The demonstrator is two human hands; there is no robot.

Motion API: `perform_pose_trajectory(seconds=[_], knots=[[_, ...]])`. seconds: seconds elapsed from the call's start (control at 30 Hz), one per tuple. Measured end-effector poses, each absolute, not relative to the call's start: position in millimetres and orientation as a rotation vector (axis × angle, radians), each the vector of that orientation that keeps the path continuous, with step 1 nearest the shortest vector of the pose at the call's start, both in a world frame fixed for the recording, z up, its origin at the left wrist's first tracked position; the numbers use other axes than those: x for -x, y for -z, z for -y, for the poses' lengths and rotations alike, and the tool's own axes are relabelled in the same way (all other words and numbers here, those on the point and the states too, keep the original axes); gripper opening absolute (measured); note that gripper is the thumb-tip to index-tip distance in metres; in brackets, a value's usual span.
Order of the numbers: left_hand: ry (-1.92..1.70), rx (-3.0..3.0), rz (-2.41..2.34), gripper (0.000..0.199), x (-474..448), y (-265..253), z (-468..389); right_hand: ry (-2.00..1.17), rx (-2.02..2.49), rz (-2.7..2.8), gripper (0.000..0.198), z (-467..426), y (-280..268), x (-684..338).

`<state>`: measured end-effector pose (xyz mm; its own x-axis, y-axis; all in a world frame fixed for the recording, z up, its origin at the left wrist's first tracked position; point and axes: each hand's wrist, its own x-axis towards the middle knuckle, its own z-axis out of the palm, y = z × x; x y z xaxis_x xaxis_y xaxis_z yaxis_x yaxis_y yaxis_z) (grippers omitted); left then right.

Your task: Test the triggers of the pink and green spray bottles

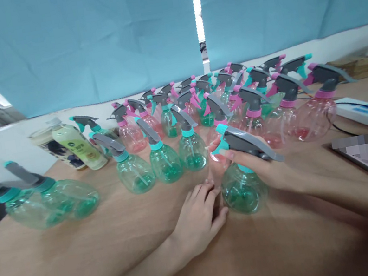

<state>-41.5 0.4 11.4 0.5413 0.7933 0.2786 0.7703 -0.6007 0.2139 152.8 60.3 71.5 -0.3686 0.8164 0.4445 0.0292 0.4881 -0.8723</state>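
Gripping right hand: fingers round green bottle at neck, probably the surest hold.
Left hand: fingers half-curled, just left of bottle.
Bottle: likely light, slick.

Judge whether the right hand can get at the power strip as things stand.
Probably not: the right hand holds a spray bottle by its head, so would first need freeing, though the power strip looks largely uncovered.

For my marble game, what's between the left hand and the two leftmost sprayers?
Just tabletop from left hand to those sprayers, in the head view.
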Motion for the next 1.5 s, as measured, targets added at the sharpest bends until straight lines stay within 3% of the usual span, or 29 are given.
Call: perform_pose_trajectory(seconds=[1.5], knots=[[-0.545, -2.684, -1.372, 0.025, 40.3, -14.6, -0.4, -0.955, 0.721, 1.772, 0.020, -60.4, -69.1, -153.5]])
